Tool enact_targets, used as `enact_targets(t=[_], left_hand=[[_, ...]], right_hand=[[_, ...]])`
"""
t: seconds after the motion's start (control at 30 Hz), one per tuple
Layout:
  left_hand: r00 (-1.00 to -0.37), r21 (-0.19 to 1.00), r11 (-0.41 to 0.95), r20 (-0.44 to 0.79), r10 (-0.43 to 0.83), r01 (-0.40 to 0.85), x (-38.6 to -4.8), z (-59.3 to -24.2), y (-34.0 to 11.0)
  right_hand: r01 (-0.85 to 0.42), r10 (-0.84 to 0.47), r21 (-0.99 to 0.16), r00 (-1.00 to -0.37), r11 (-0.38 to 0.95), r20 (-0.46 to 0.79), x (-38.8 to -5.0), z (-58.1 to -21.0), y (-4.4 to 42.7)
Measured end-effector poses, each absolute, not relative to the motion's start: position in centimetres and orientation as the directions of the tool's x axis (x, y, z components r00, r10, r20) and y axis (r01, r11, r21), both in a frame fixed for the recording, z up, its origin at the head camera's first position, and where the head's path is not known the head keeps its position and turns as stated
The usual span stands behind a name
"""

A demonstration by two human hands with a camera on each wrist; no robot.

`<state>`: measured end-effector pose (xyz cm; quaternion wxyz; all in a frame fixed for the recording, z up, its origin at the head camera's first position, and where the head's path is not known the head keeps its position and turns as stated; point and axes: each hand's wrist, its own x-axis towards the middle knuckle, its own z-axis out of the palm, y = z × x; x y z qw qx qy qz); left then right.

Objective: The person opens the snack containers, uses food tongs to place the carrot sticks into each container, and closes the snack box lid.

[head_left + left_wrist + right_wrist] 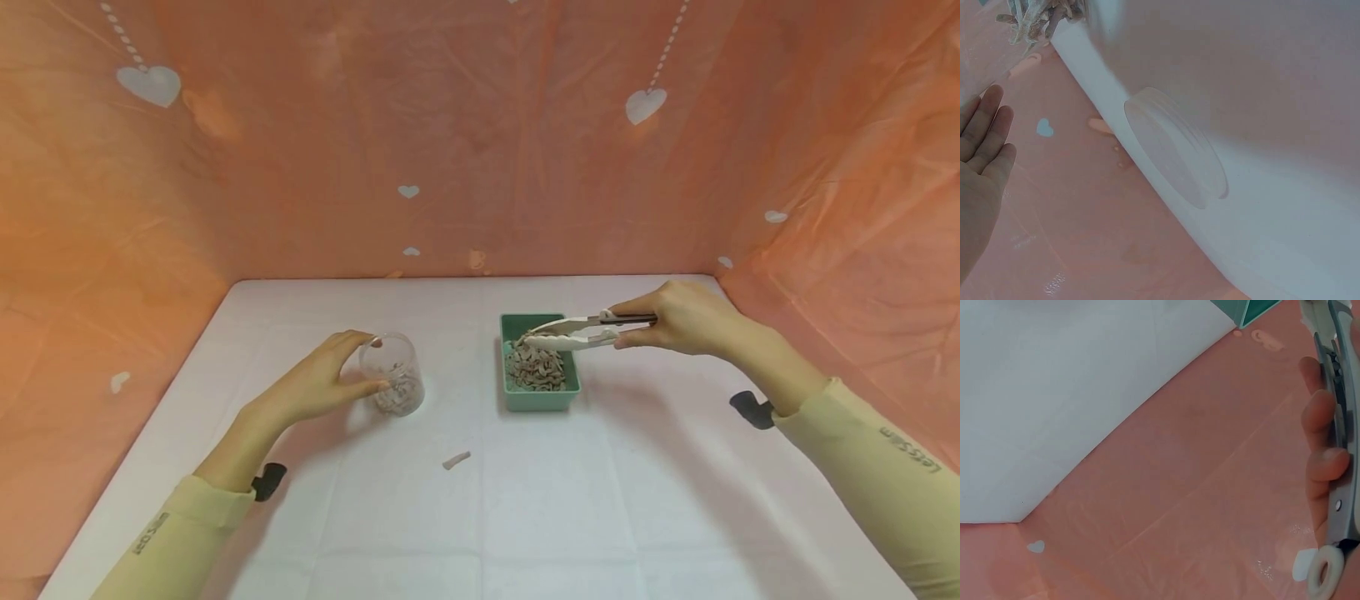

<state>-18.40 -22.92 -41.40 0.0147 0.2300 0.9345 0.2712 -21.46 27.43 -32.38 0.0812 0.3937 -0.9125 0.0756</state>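
While my left hand (318,382) is gripping the clear jar (397,372) between thumb and fingers, my right hand (686,318) is holding the tongs (577,342). Tips are reaching into the green box (538,402), right at the heap of brownish strips (536,371); from my feed I'm not managing to tell if they're pinching any. More strips (399,398) are lying low in the jar. Jar is sitting left of the box, well apart, both resting on the white-covered counter (555,508). One loose strip (456,460) is lying nearer the head camera, between them. Left wrist view is showing a clear round piece (1175,150) resting near the counter edge. Orange drape (480,125) is hanging behind.
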Motion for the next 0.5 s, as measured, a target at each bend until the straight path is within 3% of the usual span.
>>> enact_targets(t=[0.23, 0.5], left_hand=[[-0.893, 0.515, 0.746, 0.096, 0.440, 0.423, -18.4, -41.4, -22.9], [-0.896, 0.512, 0.751, 0.091, 0.435, 0.417, -18.4, -41.3, -23.0]], right_hand=[[-0.685, -0.664, -0.051, -0.720, 0.727, 0.203, -21.1, -31.8, 27.4], [-0.702, -0.672, -0.074, -0.702, 0.708, 0.236, -21.1, -30.6, 26.5]])
